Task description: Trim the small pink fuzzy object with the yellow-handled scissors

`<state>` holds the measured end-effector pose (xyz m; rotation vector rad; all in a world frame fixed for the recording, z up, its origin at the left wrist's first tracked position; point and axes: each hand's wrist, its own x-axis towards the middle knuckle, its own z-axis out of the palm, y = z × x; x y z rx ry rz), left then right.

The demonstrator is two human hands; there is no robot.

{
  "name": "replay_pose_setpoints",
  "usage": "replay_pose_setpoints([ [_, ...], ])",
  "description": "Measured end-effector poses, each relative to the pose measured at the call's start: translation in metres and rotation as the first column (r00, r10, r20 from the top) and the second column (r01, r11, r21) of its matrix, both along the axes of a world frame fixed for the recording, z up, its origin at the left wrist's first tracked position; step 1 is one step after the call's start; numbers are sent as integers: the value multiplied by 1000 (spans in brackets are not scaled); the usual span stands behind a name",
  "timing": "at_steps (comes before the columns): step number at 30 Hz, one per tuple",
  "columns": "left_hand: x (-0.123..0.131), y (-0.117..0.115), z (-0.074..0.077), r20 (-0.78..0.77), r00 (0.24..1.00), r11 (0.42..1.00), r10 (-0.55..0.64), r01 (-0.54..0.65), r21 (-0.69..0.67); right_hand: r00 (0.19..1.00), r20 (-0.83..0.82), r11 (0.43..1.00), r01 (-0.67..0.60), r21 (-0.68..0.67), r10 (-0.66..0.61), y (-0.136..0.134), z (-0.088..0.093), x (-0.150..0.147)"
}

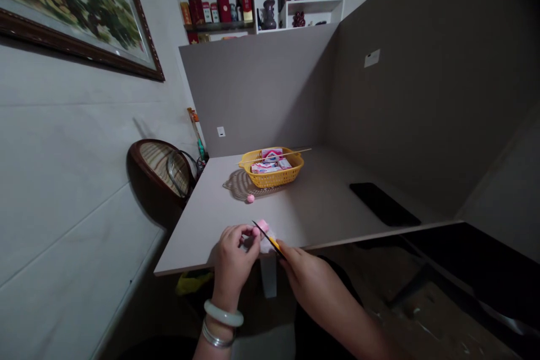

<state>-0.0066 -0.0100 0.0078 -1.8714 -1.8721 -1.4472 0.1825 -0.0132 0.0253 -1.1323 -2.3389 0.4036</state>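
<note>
My left hand (237, 250), with bangles at its wrist, pinches a small pink ball (255, 232) of what looks like soft clay. In my right hand (300, 267) is a knife (274, 243) with a thin dark blade and some yellow on its handle. Its blade points up and left, across the pink ball's side. Just behind the blade sits a larger pink lump (263, 225), over a crumpled whitish wrapper (266, 246) near the table's front edge. Farther back, another pink ball (250, 198) rests alone on the tabletop. Whether the blade touches the pink material I cannot tell.
A yellow basket (274, 180) of printed packets stands at the back of the grey table (198, 211), a thin stick (295, 152) across it. A black flat object (383, 203) lies on the right. Grey panels (261, 95) close off the back and right.
</note>
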Motion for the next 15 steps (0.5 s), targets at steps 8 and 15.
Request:
replay_pose_setpoints([
  [8,1,1,0,-11,1000,1000,-18,18,3,1000,23,1000,-4,-3,4,0,4,0],
  [15,-1,1,0,-2,1000,1000,-22,22,0,999,46,1000,11,-28,-9,-7,-1,13],
])
